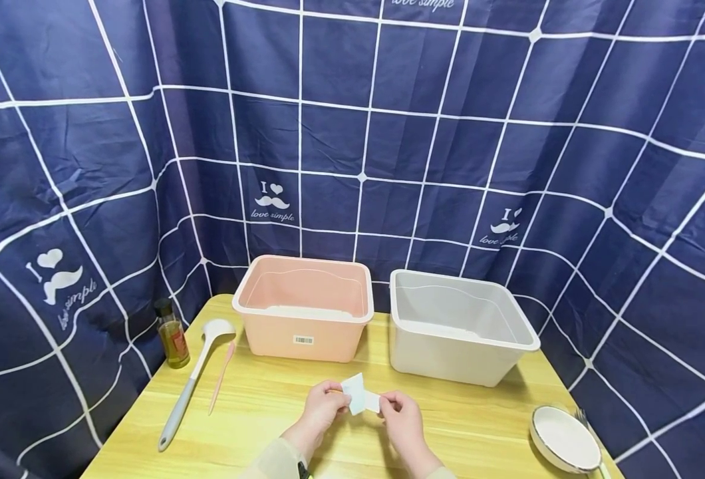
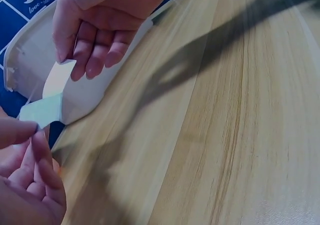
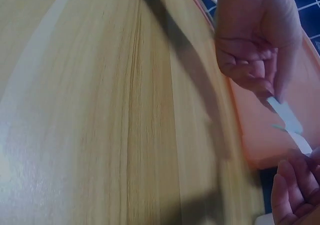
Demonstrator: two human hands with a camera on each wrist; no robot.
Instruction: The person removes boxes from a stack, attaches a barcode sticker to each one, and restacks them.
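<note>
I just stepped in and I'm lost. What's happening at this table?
A person is holding a small pale, paper-like piece with both hands: the left hand pinches one end, the right hand the narrower white end. They're in front of the pink bin and gray bin. A ladle lies at the left of the table, and a bowl sits at the right.

Lower centre has two hands (image 1: 321,409) (image 1: 404,426), two bins (image 1: 334,338) (image 1: 448,356); lower left one bottle (image 1: 174,339), one ladle (image 1: 180,410), one pink stick (image 1: 221,379); lower right one bowl (image 1: 563,438), one fork (image 1: 582,419).
</note>
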